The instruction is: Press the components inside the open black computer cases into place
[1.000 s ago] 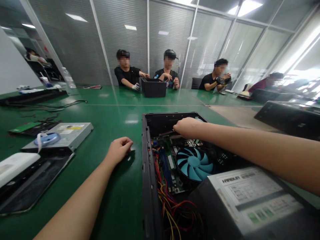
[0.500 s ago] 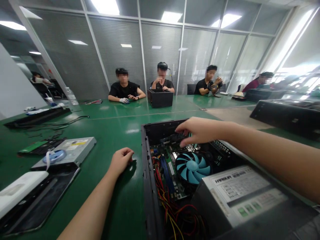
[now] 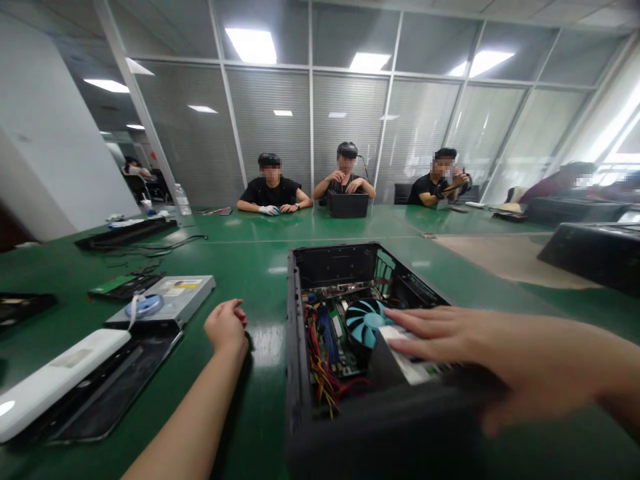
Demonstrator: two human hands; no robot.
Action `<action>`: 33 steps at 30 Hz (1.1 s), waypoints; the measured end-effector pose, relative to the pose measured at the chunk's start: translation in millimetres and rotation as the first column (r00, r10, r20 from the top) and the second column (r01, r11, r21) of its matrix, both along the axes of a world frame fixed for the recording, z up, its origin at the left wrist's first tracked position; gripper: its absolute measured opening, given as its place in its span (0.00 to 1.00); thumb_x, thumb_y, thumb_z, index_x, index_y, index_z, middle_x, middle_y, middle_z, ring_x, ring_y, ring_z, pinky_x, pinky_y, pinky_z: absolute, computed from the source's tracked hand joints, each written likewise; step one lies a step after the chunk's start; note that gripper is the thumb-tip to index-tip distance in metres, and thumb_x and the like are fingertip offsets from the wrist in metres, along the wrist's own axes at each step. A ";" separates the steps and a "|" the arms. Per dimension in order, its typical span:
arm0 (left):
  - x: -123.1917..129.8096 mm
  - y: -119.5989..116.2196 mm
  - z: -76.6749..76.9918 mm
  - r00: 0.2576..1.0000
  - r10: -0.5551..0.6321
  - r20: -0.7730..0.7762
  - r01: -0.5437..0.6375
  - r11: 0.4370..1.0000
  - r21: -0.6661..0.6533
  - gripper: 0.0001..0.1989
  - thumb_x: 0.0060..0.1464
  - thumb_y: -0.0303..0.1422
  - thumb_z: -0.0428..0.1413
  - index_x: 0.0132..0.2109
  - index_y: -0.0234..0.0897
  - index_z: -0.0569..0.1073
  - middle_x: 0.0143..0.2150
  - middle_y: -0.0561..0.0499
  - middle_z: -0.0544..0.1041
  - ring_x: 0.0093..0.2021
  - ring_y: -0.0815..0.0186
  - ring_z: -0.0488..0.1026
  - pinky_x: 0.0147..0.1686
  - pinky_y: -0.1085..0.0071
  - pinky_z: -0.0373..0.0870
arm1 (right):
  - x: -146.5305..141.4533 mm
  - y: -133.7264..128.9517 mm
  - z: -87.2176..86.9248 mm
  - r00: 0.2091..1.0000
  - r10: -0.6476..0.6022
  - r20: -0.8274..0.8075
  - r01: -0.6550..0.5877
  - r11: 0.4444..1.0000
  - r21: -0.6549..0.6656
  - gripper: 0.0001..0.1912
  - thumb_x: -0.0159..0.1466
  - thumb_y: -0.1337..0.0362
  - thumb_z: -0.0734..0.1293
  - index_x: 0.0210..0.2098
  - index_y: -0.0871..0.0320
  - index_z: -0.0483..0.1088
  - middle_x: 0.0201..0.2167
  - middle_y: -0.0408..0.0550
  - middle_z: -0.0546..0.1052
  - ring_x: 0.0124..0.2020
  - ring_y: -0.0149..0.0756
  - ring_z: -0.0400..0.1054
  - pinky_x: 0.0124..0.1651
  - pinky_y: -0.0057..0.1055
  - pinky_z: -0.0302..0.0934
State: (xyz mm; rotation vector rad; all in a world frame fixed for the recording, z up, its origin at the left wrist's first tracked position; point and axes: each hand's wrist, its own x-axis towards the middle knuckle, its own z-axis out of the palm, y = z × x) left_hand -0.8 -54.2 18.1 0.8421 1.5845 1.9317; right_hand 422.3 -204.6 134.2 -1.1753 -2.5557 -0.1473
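An open black computer case (image 3: 294, 347) lies on the green table in front of me. Inside it are a cooling fan (image 3: 364, 325) with light-blue blades, red and yellow cables (image 3: 320, 380), and a power supply (image 3: 384, 363) in the near right part. My right hand (image 3: 465, 340) is spread over the power supply, fingers stretched out and a little blurred; whether it touches the metal I cannot tell. To the left of the case, my left hand (image 3: 226, 325) is at the table with its fingers curled in, and no object shows in it.
Left of me lie a silver disc drive (image 3: 193, 297) with a blue roll (image 3: 145, 305) on top, a white power strip (image 3: 75, 363), a dark panel (image 3: 115, 393) and a green circuit board (image 3: 117, 285). Several people sit across the table; one has a black box (image 3: 349, 205).
My right hand has come back toward me, from above the far part of the board to above the power supply. My left hand sits slightly further left. The view has swung left and up.
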 end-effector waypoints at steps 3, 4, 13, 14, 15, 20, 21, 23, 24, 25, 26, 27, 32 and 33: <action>-6.2 0.2 2.3 0.995 0.059 0.084 -0.059 0.998 -0.004 0.10 0.42 0.38 0.54 0.31 0.37 0.69 0.18 0.59 0.63 0.18 0.71 0.60 0.17 0.74 0.56 | -36.8 92.1 39.7 0.980 0.173 0.102 -0.147 0.964 -0.223 0.52 0.46 0.45 0.76 0.66 0.51 0.60 0.68 0.56 0.59 0.67 0.57 0.53 0.64 0.51 0.49; -6.3 -0.2 3.3 0.997 0.041 0.072 -0.041 0.999 -0.001 0.10 0.42 0.38 0.55 0.31 0.37 0.69 0.18 0.59 0.63 0.18 0.71 0.60 0.17 0.74 0.56 | -52.7 121.6 42.9 0.985 0.139 0.099 -0.124 0.981 -0.150 0.51 0.49 0.47 0.75 0.67 0.54 0.57 0.68 0.59 0.57 0.67 0.59 0.51 0.64 0.54 0.46; 1.9 -2.1 1.3 0.909 -0.247 -0.337 0.226 0.969 -0.099 0.12 0.48 0.43 0.56 0.30 0.38 0.71 0.17 0.58 0.65 0.18 0.69 0.61 0.19 0.73 0.58 | -185.6 187.4 -78.6 0.997 -0.048 -0.062 0.058 0.985 0.164 0.21 0.64 0.69 0.61 0.57 0.58 0.64 0.65 0.60 0.62 0.60 0.48 0.59 0.64 0.52 0.40; 1.9 -1.9 0.3 0.894 -0.264 -0.362 0.237 0.964 -0.117 0.12 0.49 0.43 0.55 0.30 0.38 0.72 0.18 0.58 0.65 0.18 0.69 0.62 0.19 0.73 0.59 | -188.0 181.8 -89.3 0.998 -0.020 -0.066 0.029 0.991 0.133 0.20 0.63 0.67 0.62 0.55 0.58 0.65 0.64 0.60 0.63 0.60 0.48 0.59 0.64 0.52 0.40; 1.8 -1.9 -0.4 0.881 -0.279 -0.383 0.246 0.960 -0.133 0.13 0.50 0.44 0.55 0.29 0.39 0.72 0.18 0.58 0.66 0.18 0.69 0.62 0.19 0.73 0.59 | -187.5 176.7 -97.0 0.997 -0.009 -0.080 0.018 0.995 0.101 0.20 0.63 0.66 0.63 0.54 0.58 0.66 0.64 0.60 0.64 0.60 0.49 0.59 0.64 0.52 0.41; 2.8 -3.9 0.7 0.839 -0.315 -0.444 0.274 0.949 -0.155 0.14 0.52 0.45 0.54 0.30 0.39 0.72 0.18 0.57 0.67 0.18 0.68 0.64 0.20 0.72 0.61 | -163.1 158.3 -94.9 0.975 -0.060 -0.214 0.060 0.998 -0.006 0.20 0.62 0.61 0.66 0.53 0.58 0.67 0.60 0.60 0.68 0.58 0.49 0.62 0.61 0.52 0.45; 3.1 -4.5 1.5 0.832 -0.319 -0.455 0.277 0.948 -0.157 0.14 0.52 0.45 0.54 0.30 0.39 0.72 0.18 0.57 0.67 0.18 0.68 0.64 0.20 0.72 0.62 | -156.2 152.9 -89.6 0.972 -0.061 -0.228 0.061 0.998 -0.005 0.19 0.62 0.61 0.66 0.52 0.58 0.68 0.60 0.59 0.68 0.58 0.49 0.62 0.61 0.52 0.45; 3.7 -5.5 3.0 0.821 -0.320 -0.472 0.275 0.947 -0.165 0.14 0.51 0.45 0.54 0.30 0.38 0.72 0.18 0.57 0.67 0.19 0.68 0.64 0.20 0.73 0.62 | -140.1 136.9 -79.6 0.971 -0.052 -0.235 0.054 0.999 0.002 0.18 0.61 0.61 0.67 0.50 0.57 0.69 0.59 0.58 0.69 0.57 0.49 0.63 0.61 0.52 0.45; 3.9 -5.7 3.4 0.818 -0.322 -0.476 0.274 0.947 -0.169 0.14 0.51 0.45 0.54 0.29 0.38 0.72 0.18 0.57 0.67 0.19 0.68 0.65 0.20 0.73 0.62 | -130.5 126.6 -76.2 0.971 -0.050 -0.234 0.052 0.999 0.001 0.17 0.61 0.61 0.67 0.50 0.57 0.69 0.59 0.58 0.69 0.57 0.49 0.63 0.61 0.52 0.45; 4.3 -5.9 3.7 0.817 -0.326 -0.476 0.276 0.945 -0.173 0.14 0.51 0.45 0.55 0.29 0.38 0.72 0.18 0.57 0.68 0.19 0.68 0.65 0.21 0.73 0.62 | -119.5 115.2 -74.7 0.971 -0.051 -0.233 0.051 0.999 -0.005 0.17 0.61 0.61 0.67 0.49 0.57 0.70 0.59 0.58 0.70 0.57 0.49 0.64 0.61 0.52 0.45; 5.0 -6.1 3.9 0.815 -0.336 -0.473 0.284 0.942 -0.180 0.14 0.51 0.45 0.55 0.29 0.38 0.72 0.18 0.57 0.68 0.18 0.68 0.65 0.21 0.73 0.62 | -107.0 103.6 -75.3 0.970 -0.056 -0.236 0.054 0.998 -0.015 0.17 0.61 0.61 0.67 0.49 0.57 0.70 0.58 0.58 0.70 0.57 0.49 0.64 0.61 0.53 0.46; 6.1 -6.4 4.1 0.809 -0.351 -0.472 0.297 0.936 -0.187 0.14 0.51 0.45 0.55 0.29 0.38 0.72 0.18 0.57 0.68 0.18 0.68 0.65 0.21 0.73 0.62 | -93.1 92.6 -78.1 0.967 -0.067 -0.247 0.062 0.998 -0.029 0.17 0.60 0.62 0.67 0.49 0.57 0.70 0.58 0.57 0.70 0.58 0.48 0.64 0.61 0.53 0.46; 18.6 -14.0 7.1 0.685 -0.438 -0.582 0.374 0.897 -0.235 0.13 0.53 0.43 0.54 0.30 0.38 0.72 0.18 0.57 0.69 0.20 0.68 0.66 0.24 0.74 0.62 | -18.2 73.9 -108.2 0.908 -0.134 -0.396 0.071 0.983 -0.171 0.19 0.61 0.63 0.66 0.52 0.55 0.70 0.58 0.55 0.70 0.58 0.44 0.64 0.61 0.45 0.56; 21.8 -16.4 8.1 0.650 -0.455 -0.609 0.388 0.888 -0.249 0.13 0.54 0.43 0.54 0.30 0.38 0.72 0.18 0.57 0.69 0.20 0.68 0.67 0.25 0.74 0.62 | -7.2 78.9 -113.2 0.891 -0.150 -0.429 0.078 0.981 -0.179 0.18 0.61 0.63 0.66 0.52 0.55 0.70 0.58 0.55 0.70 0.58 0.44 0.65 0.61 0.44 0.57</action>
